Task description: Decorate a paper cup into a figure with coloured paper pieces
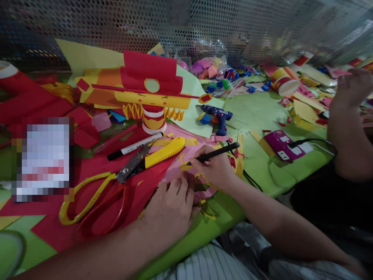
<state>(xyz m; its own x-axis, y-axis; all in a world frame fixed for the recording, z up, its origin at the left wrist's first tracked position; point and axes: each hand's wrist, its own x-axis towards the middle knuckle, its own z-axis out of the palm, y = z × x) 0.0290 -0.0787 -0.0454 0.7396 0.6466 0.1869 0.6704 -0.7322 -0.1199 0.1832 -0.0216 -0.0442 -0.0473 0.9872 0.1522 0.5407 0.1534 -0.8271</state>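
My right hand (pixel 214 167) is closed round a black pen (pixel 223 151). The pen slants down to the left, its tip at a small yellow paper piece (pixel 185 166) over pink paper (pixel 175 171). My left hand (pixel 171 204) rests just below, knuckles up and fingers curled together; its fingertips and anything in them are hidden. To the left lie large scissors (pixel 125 173) with one yellow and one red handle, a yellow utility knife (pixel 164 153) and a black-and-white marker (pixel 135 146). Behind them stands a paper figure (pixel 154 120) with a red hat and pleated yellow arms.
A blue glue gun (pixel 221 116) lies behind my right hand. A purple power strip (pixel 284 146) with a black cable sits to the right. Another person's hand (pixel 354 87) is at the far right. Red paper (pixel 96 163), scraps and clay (pixel 210 68) cover parts of the green table (pixel 247 105).
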